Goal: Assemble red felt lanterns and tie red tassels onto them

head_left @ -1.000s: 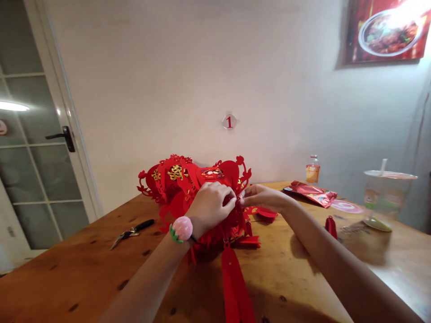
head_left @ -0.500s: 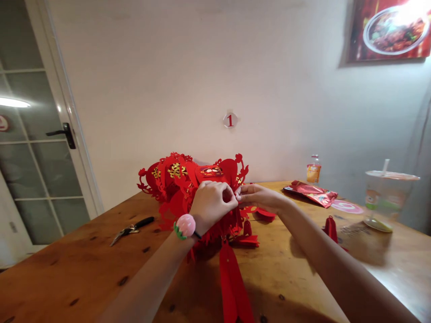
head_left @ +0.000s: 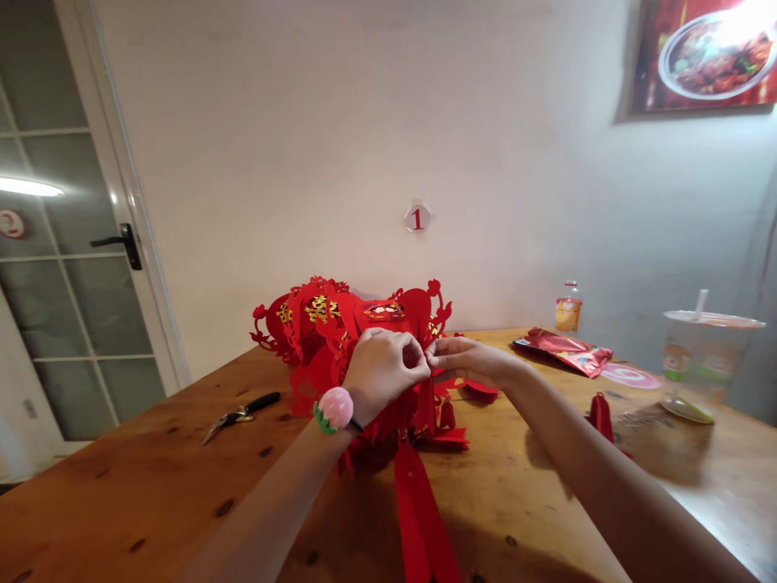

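Observation:
A red felt lantern with gold characters and cut-out edges lies on the wooden table in front of me. My left hand, a pink strawberry band at its wrist, is closed in a pinch against the lantern's near side. Close beside it, my right hand has thumb and fingers pressed together, its tips almost meeting those of the left. Whatever small part sits between the fingertips is too hidden to make out. Below the hands a long red ribbon tail hangs from a small ring toward me.
Scissors with black handles lie on the left of the wooden table. To the right are a red foil packet, a small orange-labelled bottle, a clear cup with a straw and a small red felt piece.
The whole view has shifted slightly, so things appear a little further right. Both hands keep nearly the same pinched pose at the lantern.

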`<action>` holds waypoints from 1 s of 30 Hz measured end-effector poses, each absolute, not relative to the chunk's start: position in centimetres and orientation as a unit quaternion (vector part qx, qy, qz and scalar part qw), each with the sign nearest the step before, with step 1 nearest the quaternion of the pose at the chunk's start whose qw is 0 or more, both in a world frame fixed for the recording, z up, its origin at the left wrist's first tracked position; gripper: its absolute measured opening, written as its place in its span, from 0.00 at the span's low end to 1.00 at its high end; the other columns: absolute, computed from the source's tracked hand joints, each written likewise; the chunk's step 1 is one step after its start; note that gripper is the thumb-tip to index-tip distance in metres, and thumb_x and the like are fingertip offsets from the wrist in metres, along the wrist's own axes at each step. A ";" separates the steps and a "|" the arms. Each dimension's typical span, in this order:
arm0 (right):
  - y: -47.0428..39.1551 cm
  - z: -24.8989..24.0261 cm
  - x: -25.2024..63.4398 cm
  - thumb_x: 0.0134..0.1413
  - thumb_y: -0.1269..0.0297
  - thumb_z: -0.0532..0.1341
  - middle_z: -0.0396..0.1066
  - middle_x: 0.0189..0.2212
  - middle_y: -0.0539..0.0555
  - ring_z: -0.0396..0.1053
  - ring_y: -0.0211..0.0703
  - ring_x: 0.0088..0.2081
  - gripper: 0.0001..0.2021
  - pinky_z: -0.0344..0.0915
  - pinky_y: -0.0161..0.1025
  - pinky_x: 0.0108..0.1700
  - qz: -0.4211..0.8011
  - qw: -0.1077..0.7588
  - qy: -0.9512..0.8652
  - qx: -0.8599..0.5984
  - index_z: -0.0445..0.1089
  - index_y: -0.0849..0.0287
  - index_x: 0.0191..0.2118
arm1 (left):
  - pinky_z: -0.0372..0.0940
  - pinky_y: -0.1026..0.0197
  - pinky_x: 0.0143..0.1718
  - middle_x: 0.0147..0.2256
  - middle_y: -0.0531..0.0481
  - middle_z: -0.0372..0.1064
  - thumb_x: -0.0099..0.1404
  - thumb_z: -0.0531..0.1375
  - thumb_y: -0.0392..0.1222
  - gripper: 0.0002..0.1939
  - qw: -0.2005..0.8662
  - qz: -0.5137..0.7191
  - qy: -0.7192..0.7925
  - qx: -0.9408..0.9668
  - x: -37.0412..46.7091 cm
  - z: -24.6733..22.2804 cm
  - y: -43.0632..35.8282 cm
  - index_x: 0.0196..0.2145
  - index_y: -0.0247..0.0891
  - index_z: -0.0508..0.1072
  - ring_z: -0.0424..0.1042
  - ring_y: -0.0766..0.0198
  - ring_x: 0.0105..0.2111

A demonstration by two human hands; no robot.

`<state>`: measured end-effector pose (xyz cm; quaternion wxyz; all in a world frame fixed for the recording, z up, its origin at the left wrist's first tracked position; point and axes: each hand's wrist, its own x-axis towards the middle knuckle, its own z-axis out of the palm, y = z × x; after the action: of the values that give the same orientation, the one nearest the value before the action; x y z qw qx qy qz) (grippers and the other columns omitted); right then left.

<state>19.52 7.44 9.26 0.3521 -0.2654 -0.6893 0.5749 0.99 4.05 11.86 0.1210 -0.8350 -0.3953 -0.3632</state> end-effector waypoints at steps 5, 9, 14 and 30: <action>7.8 9.0 19.6 0.44 0.62 0.66 0.66 0.31 0.49 0.67 0.35 0.34 0.11 0.65 0.34 0.38 0.581 0.354 -0.684 -0.263 0.66 0.60 0.34 | 0.59 0.61 0.37 0.25 0.54 0.73 0.54 0.58 0.42 0.06 0.076 -0.349 -0.400 -0.844 0.8 12.2 4.1 0.25 0.40 0.73 0.69 0.64 0.28; 7.8 8.8 19.8 0.45 0.63 0.66 0.68 0.31 0.51 0.67 0.36 0.36 0.11 0.64 0.33 0.38 0.580 0.355 -0.683 -0.268 0.67 0.59 0.34 | 0.59 0.62 0.38 0.27 0.54 0.73 0.57 0.57 0.44 0.08 0.062 -0.335 -0.388 -0.856 0.6 12.4 4.2 0.26 0.40 0.74 0.69 0.64 0.30; 7.7 8.9 20.1 0.46 0.65 0.65 0.69 0.33 0.52 0.68 0.36 0.38 0.10 0.63 0.35 0.42 0.574 0.346 -0.698 -0.253 0.66 0.61 0.35 | 0.59 0.61 0.42 0.29 0.54 0.74 0.58 0.57 0.42 0.07 0.069 -0.329 -0.373 -0.865 0.3 12.5 4.4 0.28 0.41 0.75 0.69 0.63 0.33; 8.5 8.0 20.0 0.39 0.64 0.69 0.70 0.27 0.49 0.69 0.34 0.30 0.13 0.63 0.33 0.37 0.603 0.381 -0.657 -0.244 0.68 0.62 0.31 | 0.60 0.61 0.40 0.30 0.53 0.74 0.58 0.57 0.44 0.08 0.059 -0.316 -0.380 -0.867 0.5 12.4 4.4 0.29 0.41 0.75 0.69 0.62 0.34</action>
<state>20.03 8.50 8.00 0.3809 -0.2440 -0.6571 0.6030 0.46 4.40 12.36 0.0586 -0.8673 -0.3801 -0.3162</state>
